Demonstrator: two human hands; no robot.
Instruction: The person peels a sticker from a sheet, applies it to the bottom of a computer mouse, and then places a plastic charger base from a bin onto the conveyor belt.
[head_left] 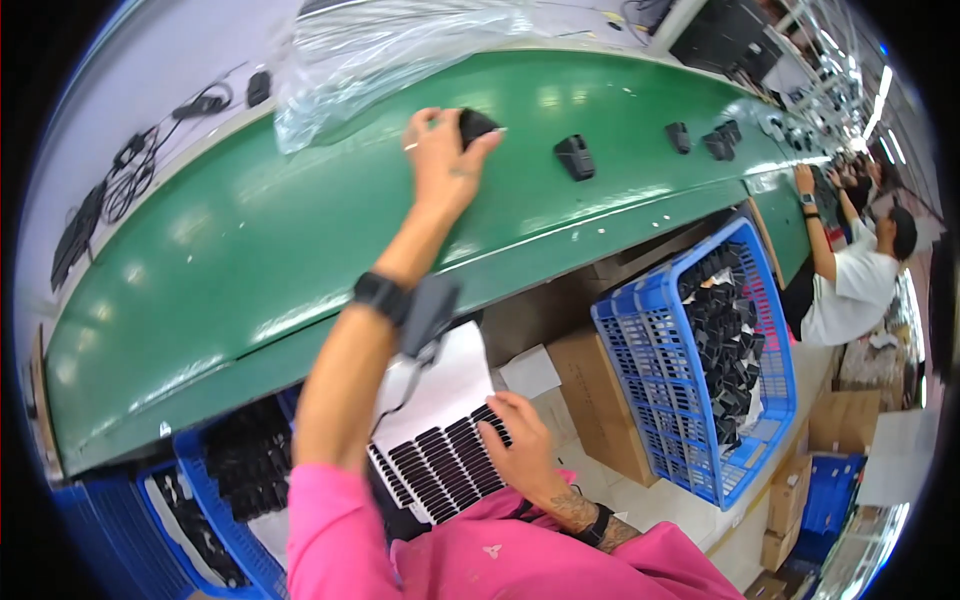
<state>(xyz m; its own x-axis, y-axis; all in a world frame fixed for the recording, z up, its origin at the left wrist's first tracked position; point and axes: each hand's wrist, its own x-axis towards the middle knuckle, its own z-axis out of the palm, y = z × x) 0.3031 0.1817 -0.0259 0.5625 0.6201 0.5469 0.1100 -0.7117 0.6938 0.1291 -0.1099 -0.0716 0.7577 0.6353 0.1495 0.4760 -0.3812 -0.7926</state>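
My left hand [440, 160] reaches over the green work surface, thumb and fingers closed on a small black plastic housing [475, 127]. Down by my lap, my right hand [520, 445] grips the right side of a white sheet of black stickers [440, 465], fingers bent over its printed rows. The upper part of the sheet is bare white. Another black housing [575, 158] lies on the green surface, right of my left hand. Farther right are a single housing [678, 137] and a small group of housings [720, 142].
A blue crate [660, 390] full of black parts leans beside a cardboard box [600, 405] at right. More blue crates [195, 480] stand lower left. Clear plastic wrap [350, 85] overlaps the far edge, near black cables [140, 165]. A co-worker [855, 280] works at far right.
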